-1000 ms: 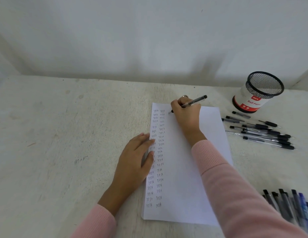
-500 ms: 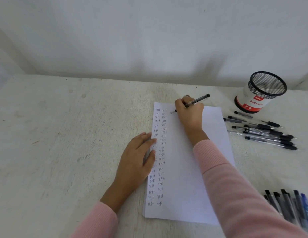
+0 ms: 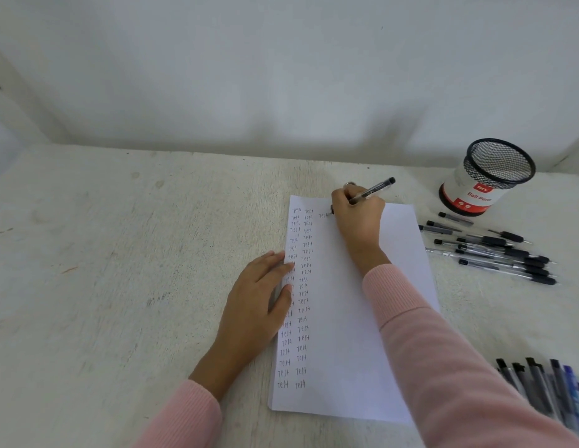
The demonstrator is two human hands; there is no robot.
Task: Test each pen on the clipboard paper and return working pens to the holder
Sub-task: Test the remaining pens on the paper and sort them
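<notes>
A white sheet of paper [image 3: 349, 318] lies on the table, with two columns of the word "test" down its left side and a third column begun at the top. My right hand [image 3: 359, 218] grips a black pen [image 3: 373, 190] with its tip on the paper beside that new word. My left hand [image 3: 257, 295] rests flat on the paper's left edge, fingers straight. The black mesh pen holder [image 3: 488, 179] with a white and red label stands at the back right, with no pens showing in it.
Several black pens [image 3: 495, 250] lie in a loose row on the table right of the paper, below the holder. Another group of pens [image 3: 546, 389], some blue, lies at the lower right edge. A white wall closes off the table's far side.
My right hand has moved a little to the right along the top of the paper, writing a new word in a third column. My left hand stays on the paper.
</notes>
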